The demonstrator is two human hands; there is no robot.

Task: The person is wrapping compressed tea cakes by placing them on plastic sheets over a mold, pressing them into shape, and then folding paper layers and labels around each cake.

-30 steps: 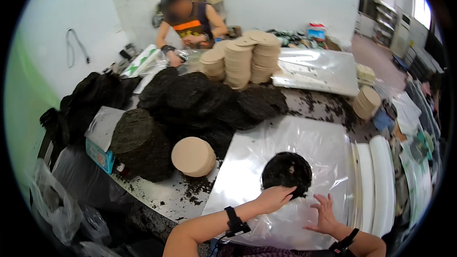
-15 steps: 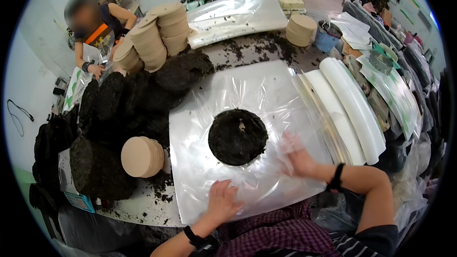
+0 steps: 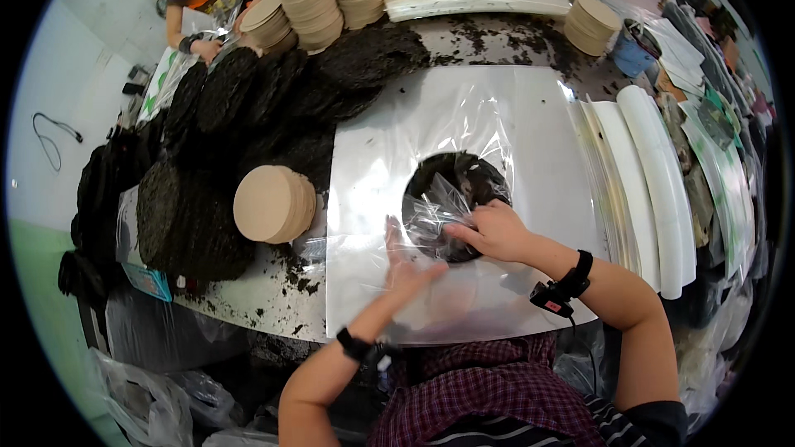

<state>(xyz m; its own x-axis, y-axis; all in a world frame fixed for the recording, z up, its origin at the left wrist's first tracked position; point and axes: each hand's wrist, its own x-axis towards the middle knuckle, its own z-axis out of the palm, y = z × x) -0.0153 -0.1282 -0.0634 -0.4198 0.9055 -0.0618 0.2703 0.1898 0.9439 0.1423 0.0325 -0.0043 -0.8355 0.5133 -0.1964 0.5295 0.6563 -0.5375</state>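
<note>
A round, flat dark cake of crumbly material lies on a stack of clear sheets in front of me. Thin clear plastic film is gathered in creases over its near left part. My right hand is at the cake's right side, its thumb and fingers closed on the bunched film. My left hand, slightly blurred, is left of the cake and just short of it, fingers apart and palm inward. Whether it touches the film is hard to see.
Left of the sheets stand a pile of beige discs and a dark block, with more dark cakes behind. Taller beige stacks rise farther back. Rolled white sheeting lies right. A co-worker's hand works far left.
My right hand has moved left onto the cake and pulled film into folds over it. My left hand has come up nearer the cake's left side. The whole view has shifted.
</note>
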